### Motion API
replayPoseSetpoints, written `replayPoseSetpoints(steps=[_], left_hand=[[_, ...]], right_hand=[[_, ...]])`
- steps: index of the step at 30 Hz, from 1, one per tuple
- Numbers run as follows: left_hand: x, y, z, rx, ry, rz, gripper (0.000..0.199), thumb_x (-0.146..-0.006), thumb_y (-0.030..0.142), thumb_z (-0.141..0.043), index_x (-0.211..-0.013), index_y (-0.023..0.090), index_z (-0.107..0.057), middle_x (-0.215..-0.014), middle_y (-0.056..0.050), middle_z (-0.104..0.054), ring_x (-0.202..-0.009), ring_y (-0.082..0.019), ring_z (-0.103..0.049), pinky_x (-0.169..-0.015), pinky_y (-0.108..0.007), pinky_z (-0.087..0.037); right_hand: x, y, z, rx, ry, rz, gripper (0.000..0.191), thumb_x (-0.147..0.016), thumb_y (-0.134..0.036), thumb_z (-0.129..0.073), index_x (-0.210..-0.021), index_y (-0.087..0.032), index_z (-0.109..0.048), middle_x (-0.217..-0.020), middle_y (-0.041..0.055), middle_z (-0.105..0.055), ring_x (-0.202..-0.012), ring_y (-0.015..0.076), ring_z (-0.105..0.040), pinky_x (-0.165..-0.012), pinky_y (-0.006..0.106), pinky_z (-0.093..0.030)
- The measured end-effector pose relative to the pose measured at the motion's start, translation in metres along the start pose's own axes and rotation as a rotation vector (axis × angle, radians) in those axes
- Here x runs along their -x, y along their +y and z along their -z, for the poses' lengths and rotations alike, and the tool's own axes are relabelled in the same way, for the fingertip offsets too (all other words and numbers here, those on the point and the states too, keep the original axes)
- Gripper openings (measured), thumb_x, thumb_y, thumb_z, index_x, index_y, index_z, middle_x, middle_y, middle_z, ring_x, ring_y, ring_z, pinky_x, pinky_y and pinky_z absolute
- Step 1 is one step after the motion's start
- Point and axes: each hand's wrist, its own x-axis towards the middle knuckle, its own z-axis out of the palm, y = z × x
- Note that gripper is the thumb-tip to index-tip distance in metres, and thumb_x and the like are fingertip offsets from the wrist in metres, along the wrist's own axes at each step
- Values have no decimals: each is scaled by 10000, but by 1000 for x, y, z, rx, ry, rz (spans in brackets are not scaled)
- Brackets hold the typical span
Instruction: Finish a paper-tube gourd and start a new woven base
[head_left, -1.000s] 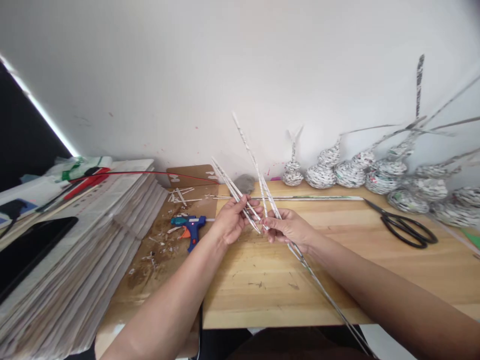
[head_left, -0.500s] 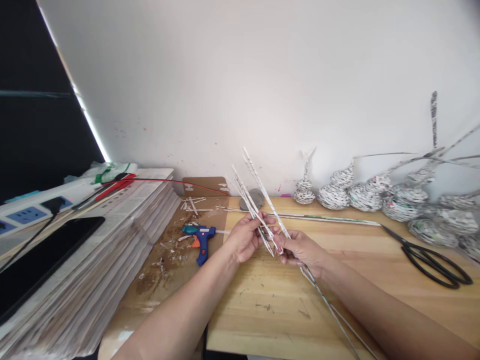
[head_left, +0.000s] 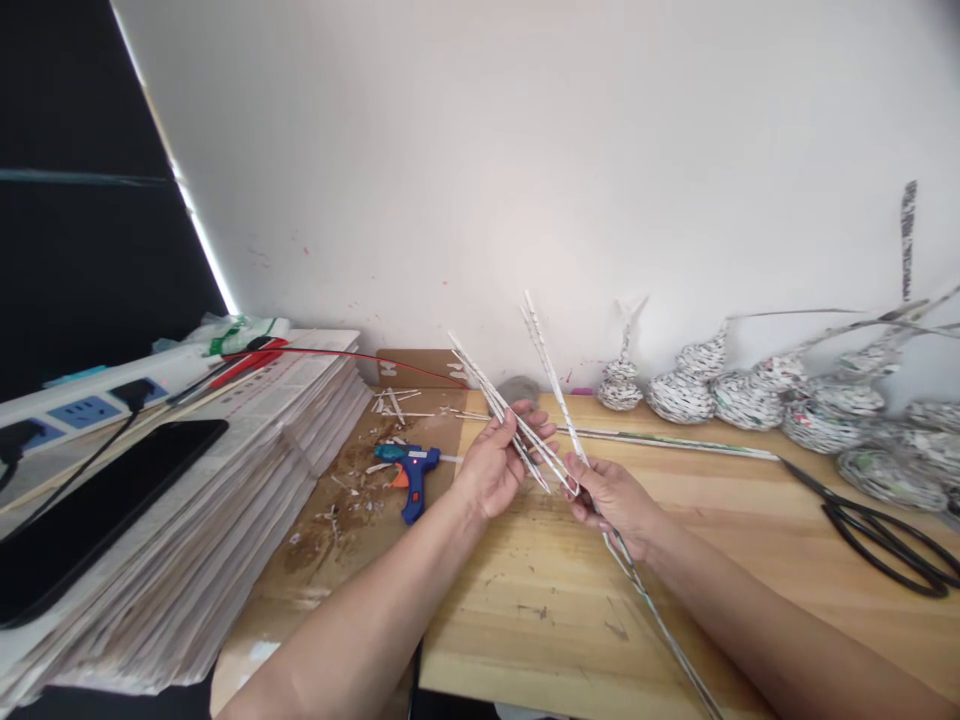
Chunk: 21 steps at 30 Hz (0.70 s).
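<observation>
Head view: shows, toward six o'clock from centre, slim white paper rods (head_left: 478, 374), flecked with dark print too small to read, fanned toward eleven, trailing toward five. Pinched in the loosely curled left hand (head_left: 496, 470); gripped in the nearly closed right hand (head_left: 611, 500). Includes stacked newspapers (head_left: 251, 520), lettering unreadable, toward nine; black scissors (head_left: 831, 497) just past three.

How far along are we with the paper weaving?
Looks done: the coiled bodies of the woven paper shapes by the wall, though several have long loose ends. In hand: thin paper strips, held in the left hand and the right hand, with no coiled body on them. Remaining, I'd judge: weaving those strips, perhaps trimming the ends; the scissors lie on the table.
</observation>
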Motion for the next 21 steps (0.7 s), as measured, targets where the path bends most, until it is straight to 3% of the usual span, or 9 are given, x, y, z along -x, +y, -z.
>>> replayPoseSetpoints(steps=[4, 9, 13, 16, 21], left_hand=[[0, 0, 0, 10, 26, -8, 140, -957, 203, -495, -989, 143, -617, -894, -70, -712, -845, -195, -725, -863, -410, -583], [-4, 6, 3, 18, 77, -37, 144, -964, 197, -475, -975, 138, -606, -830, -60, -702, -763, -180, -720, -800, -385, -601], [-5, 10, 3, 5, 37, -20, 166, -966, 197, -470, -1016, 133, -614, -839, -61, -703, -718, -162, -709, -763, -360, -608], [-4, 9, 3, -7, 19, -6, 168, -964, 200, -477, -1031, 133, -616, -858, -64, -707, -753, -165, -715, -822, -377, -599], [-1, 6, 3, -45, -66, 32, 200, -960, 214, -491, -1080, 131, -628, -972, -99, -722, -854, -196, -724, -902, -417, -571]], right_hand=[[1, 0, 0, -2, -39, -12, 557, -686, -691, -699, -640, -156, -552, -526, -5, -544, -386, 55, -429, -358, 178, -153], [5, -7, 3, -15, -239, 8, 417, -736, -551, -747, -781, -149, -648, -560, -1, -581, -406, 39, -366, -380, 184, -129], [5, -7, 3, -20, -207, 14, 380, -700, -489, -803, -755, -154, -633, -574, -12, -578, -442, 43, -389, -385, 175, -152], [3, -3, 3, -25, -210, -1, 393, -717, -501, -788, -729, -146, -619, -542, -24, -550, -424, 36, -368, -381, 176, -151], [1, 3, 3, -66, -219, -13, 377, -710, -450, -811, -715, -135, -604, -669, -4, -600, -439, 21, -398, -366, 182, -121]])
